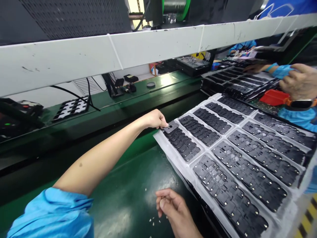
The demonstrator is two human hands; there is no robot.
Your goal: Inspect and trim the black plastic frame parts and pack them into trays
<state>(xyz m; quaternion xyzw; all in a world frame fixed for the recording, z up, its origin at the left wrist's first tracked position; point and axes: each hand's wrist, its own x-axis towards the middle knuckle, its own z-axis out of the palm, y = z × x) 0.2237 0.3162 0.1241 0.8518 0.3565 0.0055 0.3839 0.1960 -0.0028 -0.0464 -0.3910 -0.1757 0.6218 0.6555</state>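
My left hand (156, 119) reaches across the green belt and pinches a small black flat part (170, 127) at the near end of a row in the white tray (173, 158). The tray holds several rows of overlapping black parts (247, 165). My right hand (170, 205) hovers low over the belt beside the tray's near edge, fingers curled loosely together, with nothing visible in them.
A co-worker's hand (300, 82) with an orange watch works at the right over more dark trays (237, 81) and a red box (273, 97). A white rail (123, 53) crosses above. Cables, small devices and a black-and-white tray (71, 108) lie on the far shelf.
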